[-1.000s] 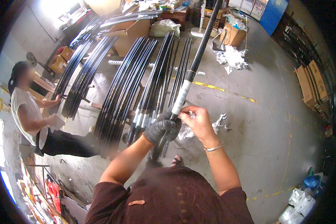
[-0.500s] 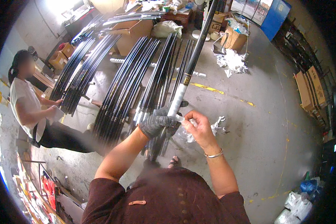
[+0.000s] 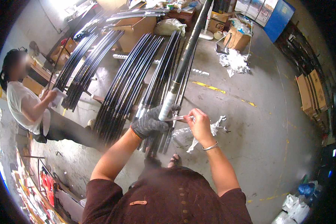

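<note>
While the gloved left hand [image 3: 150,123] clasps a black pole [image 3: 183,71] at its white-wrapped section, the bare right hand [image 3: 200,125] pinches a wrapping strip [image 3: 177,118].

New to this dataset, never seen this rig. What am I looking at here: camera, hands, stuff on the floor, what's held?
No machine here: a person works with two hands, filmed by a wide fisheye camera worn on their head and looking down. That is why straight edges bend near the rim and the forearms enter from the bottom.

The left hand, in a grey knit glove, grips a long dark pole near its white-wrapped section. The bare right hand, with a bracelet at the wrist, pinches a thin strip that runs across to that wrapped part.

On the concrete floor lie rows of similar dark poles, crumpled white wrapping close by the right hand, and cardboard boxes further back. At the left, a second person in a white shirt handles something of their own.
</note>
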`<state>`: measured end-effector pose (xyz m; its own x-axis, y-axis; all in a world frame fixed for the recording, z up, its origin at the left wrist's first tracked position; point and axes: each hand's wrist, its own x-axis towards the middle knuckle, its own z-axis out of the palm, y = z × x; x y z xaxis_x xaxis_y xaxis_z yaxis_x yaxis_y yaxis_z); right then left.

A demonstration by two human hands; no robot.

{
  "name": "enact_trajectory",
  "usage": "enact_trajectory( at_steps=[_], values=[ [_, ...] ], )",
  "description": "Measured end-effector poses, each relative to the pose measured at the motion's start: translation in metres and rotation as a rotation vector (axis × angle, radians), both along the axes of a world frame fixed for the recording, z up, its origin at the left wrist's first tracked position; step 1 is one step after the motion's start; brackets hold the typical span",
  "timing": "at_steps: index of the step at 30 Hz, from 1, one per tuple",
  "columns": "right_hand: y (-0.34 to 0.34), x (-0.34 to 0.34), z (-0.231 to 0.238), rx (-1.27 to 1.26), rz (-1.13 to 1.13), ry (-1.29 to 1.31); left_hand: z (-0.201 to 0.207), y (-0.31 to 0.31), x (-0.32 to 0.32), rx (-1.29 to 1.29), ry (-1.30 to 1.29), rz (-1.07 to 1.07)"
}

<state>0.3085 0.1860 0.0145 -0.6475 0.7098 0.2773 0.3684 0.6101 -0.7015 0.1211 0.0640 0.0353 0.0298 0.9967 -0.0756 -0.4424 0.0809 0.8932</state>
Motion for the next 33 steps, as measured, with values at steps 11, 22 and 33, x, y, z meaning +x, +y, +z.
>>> enact_trajectory(
  at_steps=[11,22,33],
  values=[
    [0.04,0.039,-0.11,0.232,-0.089,-0.494,-0.019,-0.035,-0.034,0.035,-0.155,-0.035],
    [0.106,0.225,-0.168,0.099,-0.423,-1.002,-0.052,-0.094,-0.091,-0.109,0.112,0.127],
    [0.095,0.443,-0.152,-0.042,-0.994,-1.093,-0.053,-0.131,-0.157,-0.27,-0.038,0.186]
  ],
)
